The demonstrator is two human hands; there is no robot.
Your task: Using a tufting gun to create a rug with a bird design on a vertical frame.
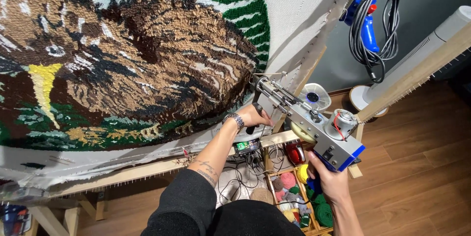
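Right hand (pixel 329 179) clamps the tufting gun's (pixel 309 121) blue grip; left hand (pixel 254 116) wraps its front handle, needle at the rug's (pixel 147 54) four o'clock edge. Any wobble risks stray tufts beyond the outline, I'd say.

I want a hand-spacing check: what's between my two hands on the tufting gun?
In the head view, the gun's silver body spans from the left hand on its front handle to the right hand on its blue grip.

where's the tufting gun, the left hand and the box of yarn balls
tufting gun (pixel 314 125): head view, on its silver body
left hand (pixel 252 116): head view, on the back of the hand, at the gun's front handle
box of yarn balls (pixel 294 198): head view, on the yarn inside
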